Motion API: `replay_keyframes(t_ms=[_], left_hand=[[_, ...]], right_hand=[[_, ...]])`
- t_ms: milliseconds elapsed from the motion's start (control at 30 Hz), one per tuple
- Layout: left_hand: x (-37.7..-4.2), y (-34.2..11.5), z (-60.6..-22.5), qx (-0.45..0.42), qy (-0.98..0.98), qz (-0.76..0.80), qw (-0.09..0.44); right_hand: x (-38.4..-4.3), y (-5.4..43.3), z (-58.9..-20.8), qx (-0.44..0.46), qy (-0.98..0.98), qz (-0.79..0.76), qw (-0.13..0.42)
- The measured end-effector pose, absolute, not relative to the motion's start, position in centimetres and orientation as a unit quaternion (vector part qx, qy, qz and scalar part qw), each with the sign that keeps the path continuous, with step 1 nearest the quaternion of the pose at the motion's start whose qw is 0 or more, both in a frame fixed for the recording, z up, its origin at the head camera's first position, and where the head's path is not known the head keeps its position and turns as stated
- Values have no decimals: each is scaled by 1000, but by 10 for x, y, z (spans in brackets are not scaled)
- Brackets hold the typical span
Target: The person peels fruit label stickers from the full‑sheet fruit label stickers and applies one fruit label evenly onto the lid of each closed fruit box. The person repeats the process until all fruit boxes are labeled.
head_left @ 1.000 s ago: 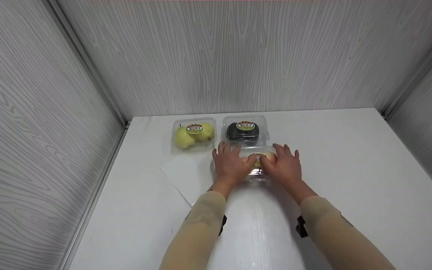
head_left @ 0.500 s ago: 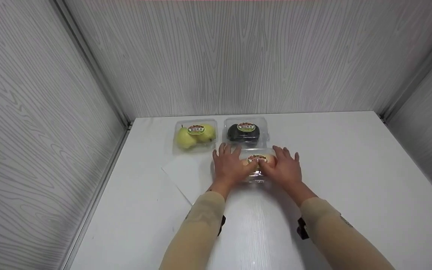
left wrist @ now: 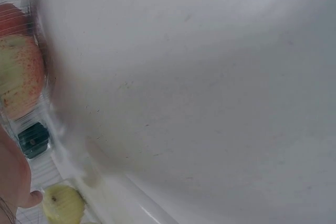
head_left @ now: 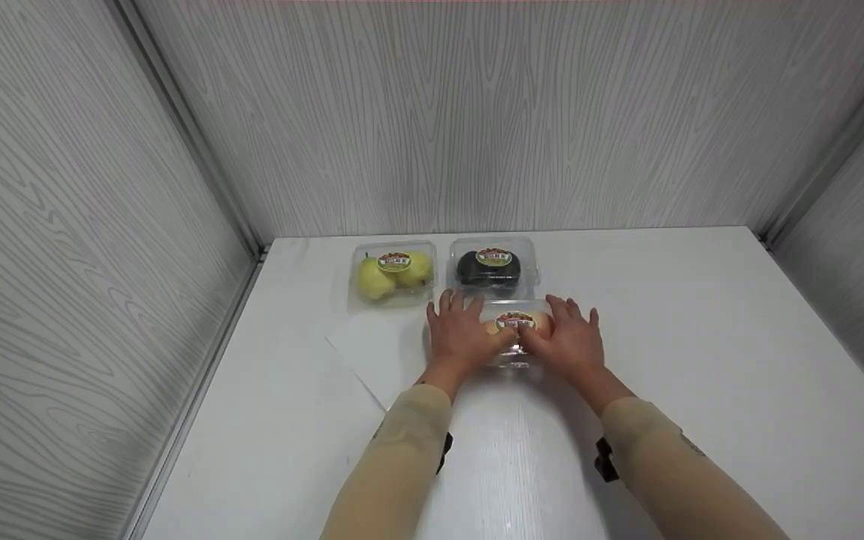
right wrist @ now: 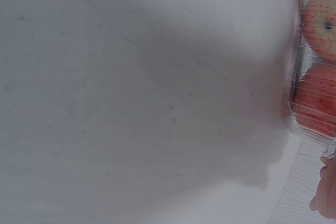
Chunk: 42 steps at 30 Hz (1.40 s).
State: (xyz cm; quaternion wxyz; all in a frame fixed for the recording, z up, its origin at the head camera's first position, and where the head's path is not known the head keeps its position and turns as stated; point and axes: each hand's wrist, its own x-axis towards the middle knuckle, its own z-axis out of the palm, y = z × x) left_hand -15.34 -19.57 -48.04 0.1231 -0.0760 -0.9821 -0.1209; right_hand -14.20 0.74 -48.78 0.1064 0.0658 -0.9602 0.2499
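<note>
A clear plastic clamshell box [head_left: 498, 306] of red-and-yellow apples [right wrist: 317, 100] lies on the white table between both hands. An oval label [head_left: 514, 321] sits on top of its lid. My left hand [head_left: 462, 336] holds the box's left side, fingers reaching over the far corner and thumb on the lid. On the right side my right hand [head_left: 571, 339] mirrors it, its thumb at the label's lower edge. The two thumbs nearly meet. Part of an apple also shows through the plastic in the left wrist view. The palms hide both ends of the box.
Behind stand two more labelled clear boxes, one with yellow pears [head_left: 376, 280], one with dark fruit [head_left: 469, 268]. A white sheet [head_left: 372, 356] lies left of the left hand. Grey wood-grain panels [head_left: 432, 112] wall the table's back and sides.
The thumbs have slid down slightly, toward the person, so more of the label shows. Both hands stay on the box. The whole head view has shifted a little.
</note>
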Motion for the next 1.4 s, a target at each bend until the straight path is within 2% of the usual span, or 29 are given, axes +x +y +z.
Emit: replay_keyframes(t_ms=[533,867,1400], left_hand=[[-155,-197,-483,-78,-982,-114,129],[-156,-196,-483,-70,-984,-113,117],[-155,-196,-484,-70,-984,-118,118]], right_hand=[[-141,7,-487,67,-963,239,104],[-141,9,-490,76,-956,255,124],[-140,9,-489,71,-958,257,108]])
